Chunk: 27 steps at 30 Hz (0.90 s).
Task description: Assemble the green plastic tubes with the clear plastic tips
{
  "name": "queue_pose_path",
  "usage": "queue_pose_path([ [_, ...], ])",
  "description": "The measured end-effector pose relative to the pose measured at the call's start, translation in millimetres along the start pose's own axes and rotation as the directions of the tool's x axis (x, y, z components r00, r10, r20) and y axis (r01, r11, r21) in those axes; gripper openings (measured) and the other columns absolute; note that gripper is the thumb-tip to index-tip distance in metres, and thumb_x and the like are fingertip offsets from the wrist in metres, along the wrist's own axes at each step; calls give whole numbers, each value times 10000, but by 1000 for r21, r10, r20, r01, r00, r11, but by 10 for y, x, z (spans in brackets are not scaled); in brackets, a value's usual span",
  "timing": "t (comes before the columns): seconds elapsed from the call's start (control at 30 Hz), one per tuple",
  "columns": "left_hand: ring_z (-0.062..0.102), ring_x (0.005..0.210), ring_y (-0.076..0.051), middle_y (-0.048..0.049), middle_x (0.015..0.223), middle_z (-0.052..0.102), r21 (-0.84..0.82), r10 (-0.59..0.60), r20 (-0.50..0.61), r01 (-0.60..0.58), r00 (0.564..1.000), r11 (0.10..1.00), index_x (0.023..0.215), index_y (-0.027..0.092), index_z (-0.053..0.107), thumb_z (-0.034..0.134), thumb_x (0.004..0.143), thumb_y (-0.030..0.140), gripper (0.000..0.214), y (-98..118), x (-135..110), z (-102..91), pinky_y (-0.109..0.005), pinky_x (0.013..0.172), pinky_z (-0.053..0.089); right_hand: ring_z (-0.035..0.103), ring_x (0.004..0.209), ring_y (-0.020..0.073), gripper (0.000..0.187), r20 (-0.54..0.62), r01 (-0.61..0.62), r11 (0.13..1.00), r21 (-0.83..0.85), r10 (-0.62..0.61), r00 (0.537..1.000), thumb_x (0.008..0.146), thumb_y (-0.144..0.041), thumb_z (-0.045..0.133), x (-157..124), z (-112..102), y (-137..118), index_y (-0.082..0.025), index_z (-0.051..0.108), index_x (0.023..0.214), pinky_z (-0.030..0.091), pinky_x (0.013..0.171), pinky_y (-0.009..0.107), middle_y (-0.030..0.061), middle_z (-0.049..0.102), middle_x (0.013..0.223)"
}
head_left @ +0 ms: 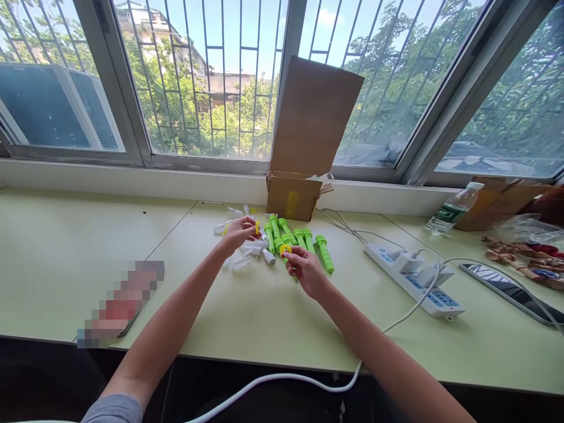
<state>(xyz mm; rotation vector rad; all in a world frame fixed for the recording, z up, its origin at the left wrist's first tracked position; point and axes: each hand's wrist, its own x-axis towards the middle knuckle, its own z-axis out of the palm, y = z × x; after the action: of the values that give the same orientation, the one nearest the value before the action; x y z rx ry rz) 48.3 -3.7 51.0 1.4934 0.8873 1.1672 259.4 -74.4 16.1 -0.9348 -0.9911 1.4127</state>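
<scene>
- Your left hand covers some of the clear plastic pieces; the yellow piece it pinches is too small to make out.
- Your right hand partly hides the yellow ring it grips.
- Coarse blocks mask the flat object to your left.
- You cannot see into the cardboard box.
- The bottom edge crops your grey sleeve.
</scene>
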Motion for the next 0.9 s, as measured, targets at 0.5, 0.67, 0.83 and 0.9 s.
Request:
queue_pose_path([
  [0.5, 647, 680, -143, -34, 717, 702, 406, 120, 96, -149, 988, 901, 802, 157, 708, 662, 727, 262, 137, -52, -225, 370, -233, 606, 479, 528, 490, 72, 326, 46, 23, 1000, -16, -23, 999, 616, -371, 820, -2, 21, 30, -202, 597, 785, 346, 443, 231, 0, 680, 812],
  [0.67, 580, 566, -116, 4, 623, 670, 669, 216, 5, -164, 976, 725, 840, 189, 723, 611, 772, 237, 140, -31, -301, 570, -236, 578, 426, 524, 499, 77, 351, 50, 28, 999, -40, -26, 998, 582, -359, 850, 4, 35, 44, -204, 634, 812, 346, 445, 228, -31, 615, 684],
  [0.83, 569, 552, -100, 16, 620, 673, 652, 255, 41, -219, 966, 726, 884, 185, 710, 582, 787, 204, 162, -59, -315, 605, -223, 589, 427, 507, 503, 71, 316, 76, 6, 999, -52, -2, 997, 585, -342, 853, 8, 30, 53, -200, 665, 796, 357, 462, 229, -34, 594, 652],
  [0.9, 578, 558, -98, 13, 639, 684, 623, 246, 65, -232, 967, 747, 897, 184, 707, 571, 785, 193, 176, -76, -313, 579, -220, 602, 441, 501, 503, 67, 303, 97, -23, 999, -41, 27, 995, 591, -339, 850, 3, 27, 46, -196, 680, 797, 354, 464, 228, -31, 593, 655],
])
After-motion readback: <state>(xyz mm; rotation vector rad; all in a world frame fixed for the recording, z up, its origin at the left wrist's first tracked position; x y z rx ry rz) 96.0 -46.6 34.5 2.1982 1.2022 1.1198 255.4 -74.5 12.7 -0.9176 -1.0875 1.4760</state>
